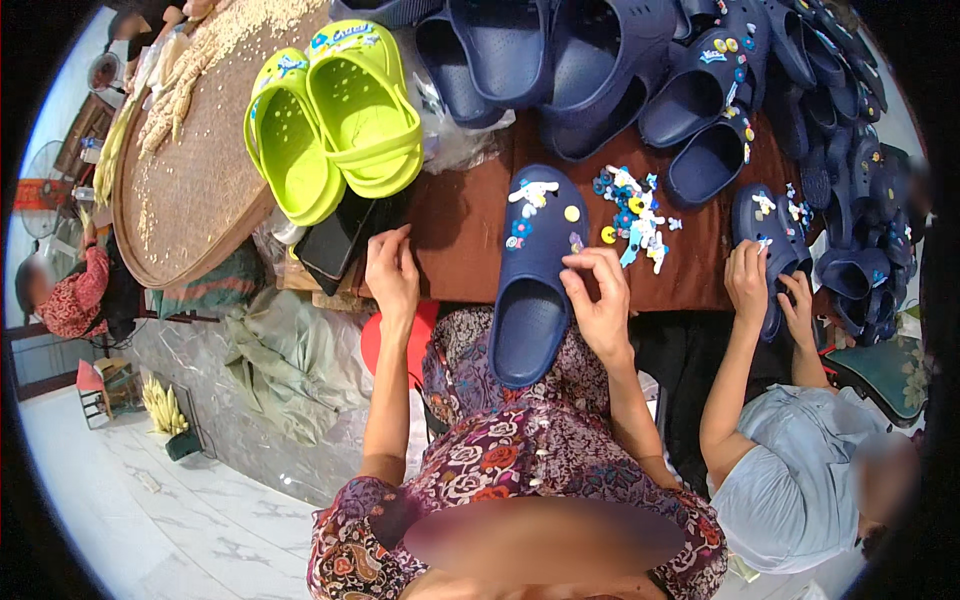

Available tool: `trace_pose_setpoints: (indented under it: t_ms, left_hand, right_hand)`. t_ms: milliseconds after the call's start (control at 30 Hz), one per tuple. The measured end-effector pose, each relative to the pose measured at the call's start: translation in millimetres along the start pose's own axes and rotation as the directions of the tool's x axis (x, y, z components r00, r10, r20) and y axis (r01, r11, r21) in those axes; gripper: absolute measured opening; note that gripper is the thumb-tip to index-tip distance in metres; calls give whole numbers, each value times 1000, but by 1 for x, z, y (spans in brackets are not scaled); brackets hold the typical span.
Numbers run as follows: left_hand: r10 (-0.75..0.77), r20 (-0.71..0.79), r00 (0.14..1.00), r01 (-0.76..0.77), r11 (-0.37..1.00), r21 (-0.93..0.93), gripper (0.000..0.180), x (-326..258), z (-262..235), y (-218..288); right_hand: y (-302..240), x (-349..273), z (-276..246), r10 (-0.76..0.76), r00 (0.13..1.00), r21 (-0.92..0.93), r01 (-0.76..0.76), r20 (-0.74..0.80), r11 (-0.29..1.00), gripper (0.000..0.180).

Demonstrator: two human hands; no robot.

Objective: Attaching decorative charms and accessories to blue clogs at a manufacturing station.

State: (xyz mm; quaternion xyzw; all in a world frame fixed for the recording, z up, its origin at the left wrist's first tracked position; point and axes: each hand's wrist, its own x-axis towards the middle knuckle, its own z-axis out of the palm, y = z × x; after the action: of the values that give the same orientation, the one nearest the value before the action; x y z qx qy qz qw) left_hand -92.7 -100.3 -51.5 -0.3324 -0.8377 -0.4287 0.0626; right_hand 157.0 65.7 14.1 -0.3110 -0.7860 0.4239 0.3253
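In front of me a navy clog lies toe-away, its heel reaching past the table edge above my lap. Charms are fixed on its toe: a white figure, a yellow round one, a blue flower and a purplish piece. My right hand is at the clog's right side, its bent thumb and forefinger against the upper near the purplish charm. Palm down at the table edge, my left hand has loosely bent fingers and nothing visible in them. Just right of the clog's toe is a pile of loose charms.
Lime-green clogs stand at the back left over a black flat object. Beside them is a woven tray with corn kernels. Navy clogs crowd the back and right. A co-worker's hands hold a navy clog at right.
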Motion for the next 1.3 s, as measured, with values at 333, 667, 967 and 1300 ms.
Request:
trace_pose_setpoints:
  t_ms: [333, 667, 967, 1300]
  left_hand:
    - [99, 404, 909, 105, 885, -454, 75, -25, 0, 84]
    - [97, 368, 925, 69, 909, -412, 83, -42, 34, 104]
    - [20, 451, 892, 196, 883, -427, 72, -64, 36, 92]
    - [67, 320, 945, 107, 861, -496, 69, -48, 15, 122]
  right_hand:
    - [8, -28, -3, 129, 992, 85, -128, -5, 988, 34]
    - [19, 64, 11, -153, 988, -242, 150, 7, 959, 42]
    - [25, 66, 18, -149, 988, -217, 155, 48, 964, 40]
    - [27, -27, 9, 66, 966, 270, 4, -252, 963, 42]
